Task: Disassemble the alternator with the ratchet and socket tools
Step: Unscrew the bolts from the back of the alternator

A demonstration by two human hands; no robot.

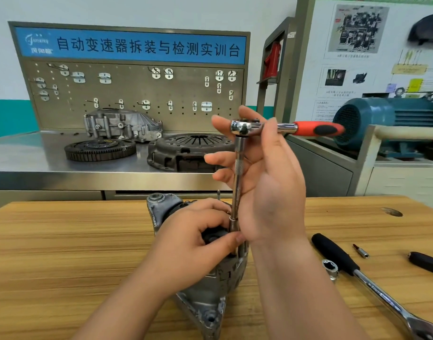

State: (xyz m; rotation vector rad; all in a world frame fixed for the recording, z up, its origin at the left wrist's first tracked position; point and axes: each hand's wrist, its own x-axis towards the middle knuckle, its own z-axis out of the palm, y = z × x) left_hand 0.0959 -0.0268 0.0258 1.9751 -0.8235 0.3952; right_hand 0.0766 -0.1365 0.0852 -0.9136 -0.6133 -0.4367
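Wooden tabletop (63,241): alternator (203,295) stands on end near the front edge, centre; left hand (191,241) grips its top, fingers curled, thumb against the socket (233,225); extension bar (238,168) runs upright from socket to red-handled ratchet (284,127); right hand (267,187) has fingers spread, nearly straight behind the bar, touching it; black-handled ratchet (357,278), loose socket (330,267) and small bit (361,251) lie toward the right edge.
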